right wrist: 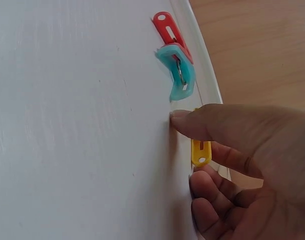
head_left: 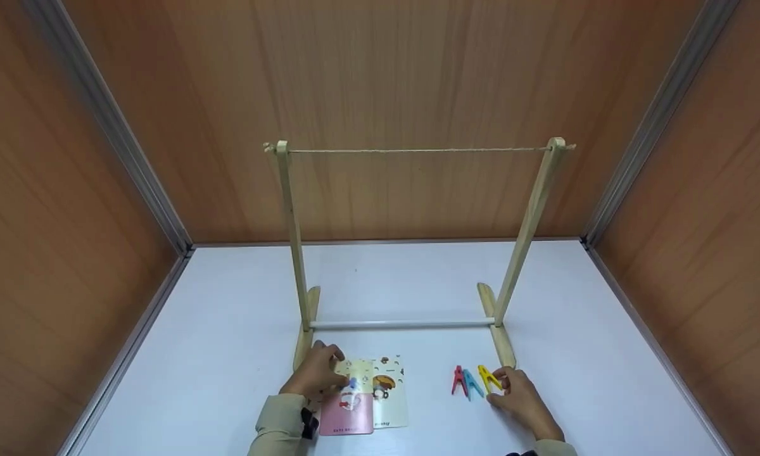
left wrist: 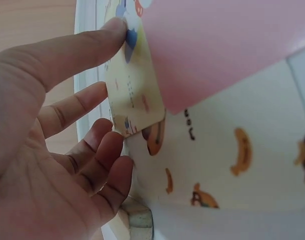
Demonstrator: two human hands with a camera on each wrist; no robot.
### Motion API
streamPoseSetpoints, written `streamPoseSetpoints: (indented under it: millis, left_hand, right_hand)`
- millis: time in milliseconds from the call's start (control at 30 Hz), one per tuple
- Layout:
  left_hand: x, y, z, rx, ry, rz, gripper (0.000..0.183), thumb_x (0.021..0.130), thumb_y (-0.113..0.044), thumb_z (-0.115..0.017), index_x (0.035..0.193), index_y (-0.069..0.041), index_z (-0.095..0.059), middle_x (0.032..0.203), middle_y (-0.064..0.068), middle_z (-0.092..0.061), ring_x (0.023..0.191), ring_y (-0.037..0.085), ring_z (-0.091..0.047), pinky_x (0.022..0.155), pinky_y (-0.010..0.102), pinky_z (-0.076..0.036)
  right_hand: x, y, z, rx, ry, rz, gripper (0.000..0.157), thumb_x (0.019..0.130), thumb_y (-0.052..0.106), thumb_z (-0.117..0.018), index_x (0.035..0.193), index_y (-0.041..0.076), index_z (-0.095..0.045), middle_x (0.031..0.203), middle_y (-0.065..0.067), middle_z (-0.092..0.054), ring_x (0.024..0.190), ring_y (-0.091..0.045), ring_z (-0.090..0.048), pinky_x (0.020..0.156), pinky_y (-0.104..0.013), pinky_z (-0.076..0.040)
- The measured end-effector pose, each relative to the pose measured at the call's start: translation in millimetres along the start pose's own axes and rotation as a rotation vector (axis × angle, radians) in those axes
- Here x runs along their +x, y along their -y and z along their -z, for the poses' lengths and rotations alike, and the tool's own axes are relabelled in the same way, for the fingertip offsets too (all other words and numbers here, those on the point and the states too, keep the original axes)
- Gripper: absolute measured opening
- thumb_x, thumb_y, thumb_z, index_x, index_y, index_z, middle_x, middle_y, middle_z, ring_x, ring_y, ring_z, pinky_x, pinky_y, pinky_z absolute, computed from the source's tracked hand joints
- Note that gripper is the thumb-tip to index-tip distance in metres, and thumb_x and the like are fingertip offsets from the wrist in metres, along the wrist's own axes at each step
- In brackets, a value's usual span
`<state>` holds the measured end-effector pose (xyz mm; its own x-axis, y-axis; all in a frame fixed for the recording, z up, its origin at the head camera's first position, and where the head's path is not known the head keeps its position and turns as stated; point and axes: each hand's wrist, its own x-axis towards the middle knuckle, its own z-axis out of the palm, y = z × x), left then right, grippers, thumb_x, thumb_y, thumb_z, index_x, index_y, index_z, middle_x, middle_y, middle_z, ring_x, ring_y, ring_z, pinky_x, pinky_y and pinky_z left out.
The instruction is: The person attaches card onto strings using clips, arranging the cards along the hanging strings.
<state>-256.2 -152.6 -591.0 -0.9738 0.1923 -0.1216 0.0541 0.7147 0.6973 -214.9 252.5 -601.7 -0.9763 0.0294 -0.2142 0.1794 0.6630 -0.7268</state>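
Note:
My left hand (head_left: 316, 372) pinches the left edge of a pink-and-yellow printed card (head_left: 347, 415). In the left wrist view the thumb (left wrist: 115, 32) lies on its face and the index finger meets its edge. Beneath it, a white card with a cartoon print (head_left: 390, 411) sticks out on the right; another patterned card, mostly covered, shows at the left. My right hand (head_left: 519, 402) holds a yellow clothespin (right wrist: 201, 152) between thumb and fingers. Left of it lie a light-blue clothespin (head_left: 472, 383) and a red clothespin (head_left: 458, 381), close together.
A wooden frame stands behind the hands, with two upright posts (head_left: 527, 234), a string (head_left: 418, 151) tied across the top and a white rod (head_left: 402, 324) low between the feet. Wood-grain panels (head_left: 411, 196) enclose the white table (head_left: 228, 329) at the back and sides.

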Motion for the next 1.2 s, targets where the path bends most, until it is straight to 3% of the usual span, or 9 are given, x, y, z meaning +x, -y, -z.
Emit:
streamPoseSetpoints:
  millis: [200, 467, 733, 867, 1200]
  left_hand:
    - [1.2, -1.8, 2.2, 0.023, -0.006, 0.002, 0.043, 0.067, -0.015, -0.086, 0.101, -0.005, -0.062, 0.094, 0.007, -0.047, 0.088, 0.023, -0.044, 0.073, 0.036, -0.044]
    - [3.3, -3.2, 4.3, 0.014, 0.023, -0.015, 0.042, 0.069, -0.015, -0.085, 0.102, -0.006, -0.061, 0.094, 0.006, -0.051, 0.092, 0.024, -0.043, 0.075, 0.037, -0.044]
    - [1.4, -2.4, 9.3, -0.111, 0.093, -0.036, 0.039, 0.075, -0.013, -0.081, 0.104, -0.005, -0.057, 0.104, 0.014, -0.060, 0.089, 0.025, -0.057, 0.068, 0.036, -0.051]
    - [1.8, -2.4, 11.2, -0.147, 0.096, -0.059, 0.036, 0.078, -0.013, -0.079, 0.104, -0.005, -0.056, 0.104, 0.015, -0.061, 0.088, 0.023, -0.056, 0.066, 0.034, -0.049]
    - [5.9, -6.0, 12.2, -0.304, 0.102, -0.028, 0.023, 0.086, -0.008, -0.067, 0.107, -0.001, -0.061, 0.103, 0.011, -0.062, 0.095, 0.021, -0.057, 0.082, 0.036, -0.049]
  right_hand:
    - [1, -2, -1.3, -0.020, -0.002, 0.001, 0.044, 0.076, 0.013, -0.080, 0.109, -0.003, -0.056, 0.093, -0.012, -0.049, 0.081, -0.021, -0.047, 0.068, -0.029, -0.040]
    - [2, -2, -2.1, 0.000, -0.041, -0.016, 0.036, 0.078, 0.008, -0.075, 0.105, -0.004, -0.055, 0.092, -0.012, -0.050, 0.080, -0.020, -0.047, 0.068, -0.029, -0.040]
    - [0, -4, -1.1, 0.033, -0.077, -0.027, 0.038, 0.080, 0.008, -0.069, 0.112, -0.004, -0.052, 0.099, -0.015, -0.053, 0.083, -0.021, -0.049, 0.069, -0.029, -0.042]
    - [-1, -4, -0.4, 0.035, -0.096, -0.028, 0.037, 0.082, 0.008, -0.066, 0.115, -0.004, -0.053, 0.105, -0.017, -0.058, 0.087, -0.022, -0.053, 0.073, -0.031, -0.045]
    - [-1, -4, 3.3, 0.136, -0.114, -0.107, 0.044, 0.086, 0.015, -0.063, 0.126, -0.001, -0.053, 0.117, -0.020, -0.061, 0.096, -0.024, -0.060, 0.076, -0.034, -0.051]
